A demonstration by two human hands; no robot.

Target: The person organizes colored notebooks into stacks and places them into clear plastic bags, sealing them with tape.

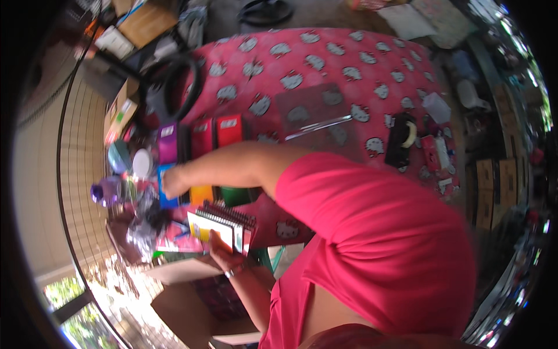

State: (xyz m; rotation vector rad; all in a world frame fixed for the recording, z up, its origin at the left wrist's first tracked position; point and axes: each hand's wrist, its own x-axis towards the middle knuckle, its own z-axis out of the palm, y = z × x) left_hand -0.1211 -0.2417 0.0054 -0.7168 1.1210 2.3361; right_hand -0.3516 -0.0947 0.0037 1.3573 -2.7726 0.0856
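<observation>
Our left hand is closed around a small bundle of spiral notebooks, thumb over the front cover, a pale wristband behind it. Our right hand reaches across with its fingers bent down on a blue-topped stack; we cannot tell whether it grips or only rests there.

The relation that matters is between these two: the blue-topped stack lies directly under our right hand, the nearer one, while the bundle sits lower and slightly to the right in view, held at a slant, its wire binding running from upper left to lower right. An orange stack and a green stack continue the blue one's row rightward, just above the bundle; we cannot tell whether they touch it. Behind that row stand purple, crimson and red stacks.

Farther out, to the left, we see a white round lid, a purple-capped bottle and a crinkled clear bag. An open cardboard box gapes below our left hand. The worktop wears a pink cat-print cover, with a transparent sheet lying on it.
</observation>
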